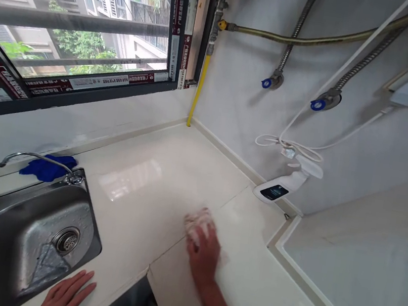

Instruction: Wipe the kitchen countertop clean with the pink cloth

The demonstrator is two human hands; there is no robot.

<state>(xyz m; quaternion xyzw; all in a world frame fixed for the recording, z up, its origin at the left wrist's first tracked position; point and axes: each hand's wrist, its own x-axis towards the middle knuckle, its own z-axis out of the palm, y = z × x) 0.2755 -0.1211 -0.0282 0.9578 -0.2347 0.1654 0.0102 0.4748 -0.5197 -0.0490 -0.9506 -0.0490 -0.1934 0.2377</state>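
My right hand (205,250) presses a pinkish-white cloth (199,220) onto the pale countertop (131,229), close to the seam that crosses it. The fingers are bent over the near side of the cloth, and part of it is hidden beneath them. Flat on the counter's front edge, beside the sink, rests my left hand (68,294) with its fingers apart and nothing in it. The steel sink (36,220) lies to its left, with a grey cloth (51,265) by the drain.
A curved faucet (38,155) stands behind the sink, next to a blue cloth (48,168). A white handheld device (283,185) leans against the right wall with its cable above. A yellow pipe (198,91) rises in the corner. An opening (136,301) shows below the counter's front edge.
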